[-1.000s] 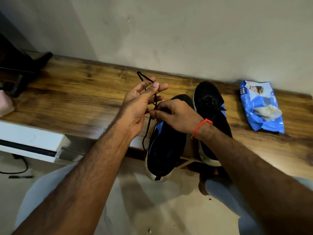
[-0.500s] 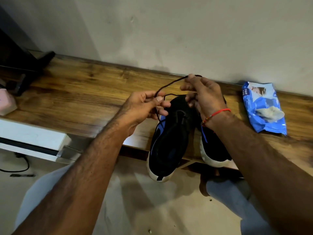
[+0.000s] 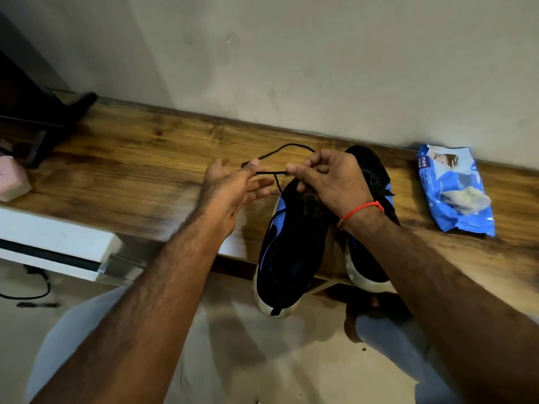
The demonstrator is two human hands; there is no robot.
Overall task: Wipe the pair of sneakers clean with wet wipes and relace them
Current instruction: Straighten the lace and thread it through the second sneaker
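Observation:
Two black-and-blue sneakers with white soles stand side by side on the wooden bench, heels over its front edge: the left sneaker (image 3: 288, 246) and the right sneaker (image 3: 370, 176), partly behind my right forearm. A black shoelace (image 3: 287, 147) rises from the left sneaker and loops above it. My right hand (image 3: 329, 179) pinches the lace over the shoe's tongue. My left hand (image 3: 233, 188) is just left of it, pinching the lace between thumb and forefinger with the other fingers spread.
A blue wet-wipes pack (image 3: 455, 191) lies on the wooden bench (image 3: 131, 170) at the right, by the wall. A dark stand (image 3: 43, 123) and a pink object (image 3: 13, 182) sit at the far left. A white unit (image 3: 52, 243) lies below the bench.
My right hand rose from the left sneaker, pulling the lace up, then came down a little. My left hand dropped, moved toward it and opened its lower fingers.

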